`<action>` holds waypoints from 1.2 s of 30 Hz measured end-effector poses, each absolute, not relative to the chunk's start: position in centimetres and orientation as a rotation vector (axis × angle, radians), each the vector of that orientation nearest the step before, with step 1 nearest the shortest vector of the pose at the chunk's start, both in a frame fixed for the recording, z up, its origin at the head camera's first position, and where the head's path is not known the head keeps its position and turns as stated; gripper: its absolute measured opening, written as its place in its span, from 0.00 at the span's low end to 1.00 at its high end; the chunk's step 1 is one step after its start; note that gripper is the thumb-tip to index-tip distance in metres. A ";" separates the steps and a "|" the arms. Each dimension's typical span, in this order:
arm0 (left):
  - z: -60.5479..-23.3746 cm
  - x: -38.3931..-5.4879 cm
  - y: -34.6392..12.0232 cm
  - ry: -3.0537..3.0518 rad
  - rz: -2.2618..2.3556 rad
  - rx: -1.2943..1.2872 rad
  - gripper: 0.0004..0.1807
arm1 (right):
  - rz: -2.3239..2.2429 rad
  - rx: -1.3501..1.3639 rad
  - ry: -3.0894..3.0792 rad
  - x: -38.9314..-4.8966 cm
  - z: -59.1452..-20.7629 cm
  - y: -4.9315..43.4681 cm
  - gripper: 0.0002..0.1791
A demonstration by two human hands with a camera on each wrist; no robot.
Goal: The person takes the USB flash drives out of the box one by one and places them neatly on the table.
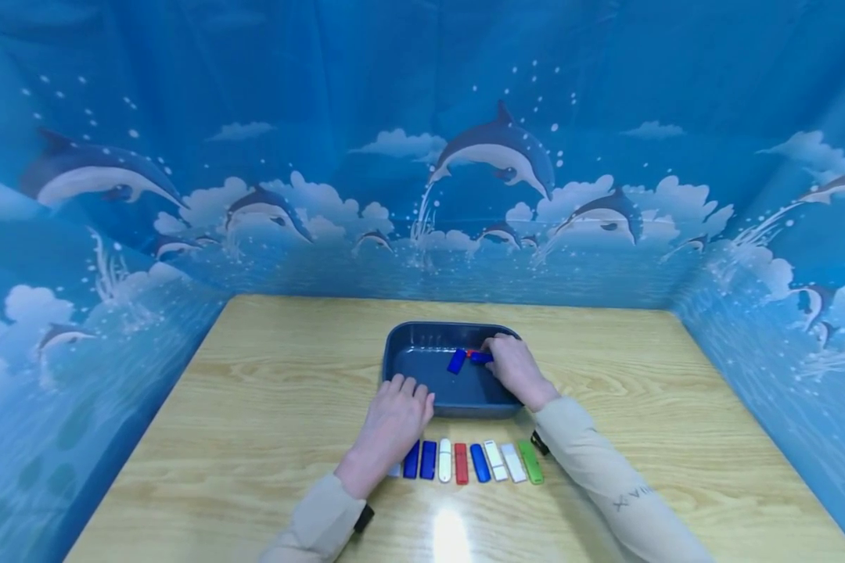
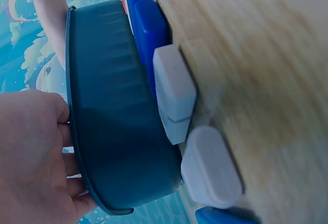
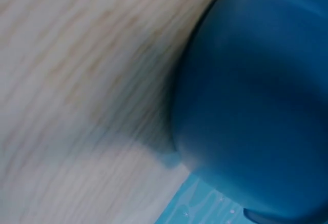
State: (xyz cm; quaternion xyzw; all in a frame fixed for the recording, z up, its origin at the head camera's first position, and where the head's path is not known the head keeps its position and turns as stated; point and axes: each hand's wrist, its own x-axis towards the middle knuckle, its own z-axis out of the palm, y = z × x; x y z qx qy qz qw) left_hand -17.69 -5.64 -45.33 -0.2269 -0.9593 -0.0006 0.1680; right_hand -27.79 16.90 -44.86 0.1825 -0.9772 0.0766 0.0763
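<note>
A dark blue rectangular tray stands on the table. My left hand grips its near left rim, the fingers hooked over the edge; the left wrist view shows the tray's outer wall beside these fingers. Inside the tray's right part, my right hand pinches the end of a blue USB stick, partly covered by the fingers. Touching or close by lies another blue stick, with a small red piece between them. The right wrist view holds only the tray's outside and tabletop, no fingers.
Along the tray's near side runs a row of several USB sticks, among them a red one, a white one and a green one. My left forearm covers the row's left end. A dolphin-printed curtain surrounds the wooden table.
</note>
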 end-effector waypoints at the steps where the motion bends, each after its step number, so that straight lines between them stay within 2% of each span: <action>1: -45.3 -17.7 -5.6 -2.731 0.001 -0.644 0.17 | 0.234 0.552 -2.922 -27.7 -44.9 16.9 0.11; 8: -45.3 -17.7 -5.6 -2.733 -0.003 -0.647 0.17 | 0.375 0.529 -2.885 -27.5 -45.1 17.1 0.09; 14: -45.3 -17.6 -5.5 -2.753 -0.036 -0.655 0.17 | 0.699 0.410 -2.906 -26.5 -44.6 17.1 0.07; 21: -45.2 -17.7 -5.6 -2.760 -0.024 -0.652 0.18 | 1.112 0.262 -2.858 -24.5 -43.5 17.9 0.11; 36: -45.3 -17.7 -5.7 -2.751 -0.034 -0.650 0.18 | 1.444 0.153 -2.704 -19.3 -41.5 20.2 0.16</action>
